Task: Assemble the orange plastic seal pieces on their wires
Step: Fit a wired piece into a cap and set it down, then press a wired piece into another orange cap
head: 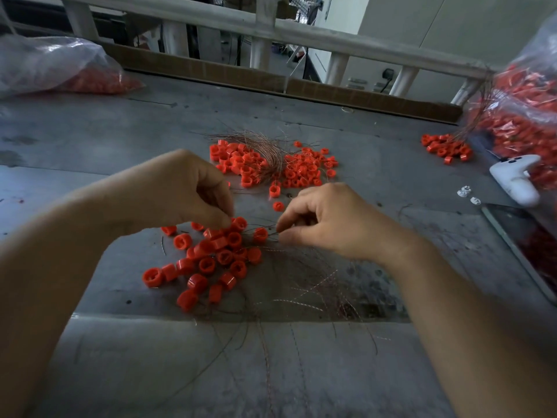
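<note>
Landmark: near heap of orange ring-shaped plastic seal pieces (208, 257), mid-table on the grey worn table (90, 140).
Far left of heap: clear plastic bag (60, 64) lying on the table, with more orange pieces inside.
Left hand (187, 188): above the heap's far edge. Fingers curled down with the tips bunched narrow on the topmost pieces; cannot tell whether they pinch one.
Single orange seal piece (260, 234): just right of the heap, between the two hands, sitting on a thin copper-coloured wire (271, 233).
Right hand (328, 221): right of the heap. Thumb and forefinger pinch that wire just beside the single piece, and the other fingers are curled under.
Loose copper wires (316, 285): fanned over the table right of the heap, below the right hand.
Beyond heap: second spread of orange pieces (301, 168), with a curved copper wire bundle (265, 146) lying across it.
Far right of heap: small cluster of wired orange pieces (446, 147), then a white handheld controller (515, 179), then a large clear bag of orange pieces (530, 110).
</note>
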The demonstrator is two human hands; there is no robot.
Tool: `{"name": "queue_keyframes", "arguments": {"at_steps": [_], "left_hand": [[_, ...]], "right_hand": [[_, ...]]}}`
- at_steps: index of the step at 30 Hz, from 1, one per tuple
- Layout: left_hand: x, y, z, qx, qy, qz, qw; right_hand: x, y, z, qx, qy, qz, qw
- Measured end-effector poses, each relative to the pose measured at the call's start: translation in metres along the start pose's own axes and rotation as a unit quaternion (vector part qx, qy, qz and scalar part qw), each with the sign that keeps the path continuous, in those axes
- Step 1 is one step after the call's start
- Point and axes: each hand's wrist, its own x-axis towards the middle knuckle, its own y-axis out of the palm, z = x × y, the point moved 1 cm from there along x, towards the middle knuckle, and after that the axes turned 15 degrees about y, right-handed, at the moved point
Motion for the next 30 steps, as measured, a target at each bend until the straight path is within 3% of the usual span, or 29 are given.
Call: {"name": "queue_keyframes", "arguments": {"at_steps": [2, 5, 9, 16, 26, 30], "left_hand": [[0.001, 0.002, 0.000, -0.003, -0.011, -0.005, 1.000], [0.007, 0.003, 0.009, 0.006, -0.024, -0.109, 0.994], [0.017, 0.010, 0.026, 0.163, -0.010, -0.213, 0.963], [0.029, 0.013, 0.043, 0.246, -0.006, -0.142, 0.959], [0.026, 0.011, 0.036, 0.291, 0.056, -0.071, 0.952], [0.018, 0.004, 0.021, 0.285, 0.084, -0.116, 0.948]], "right_hand": [[0.001, 0.001, -0.001, -0.012, 0.006, 0.011, 1.000], [0.002, -0.002, -0.002, 0.001, 0.012, 0.002, 1.000], [0.002, -0.012, -0.007, 0.042, 0.032, -0.081, 0.995], [0.007, -0.023, -0.016, 0.097, 0.082, -0.233, 0.964], [0.009, -0.021, -0.017, 0.112, 0.083, -0.250, 0.958], [0.010, -0.021, -0.017, 0.106, 0.078, -0.248, 0.960]]}}
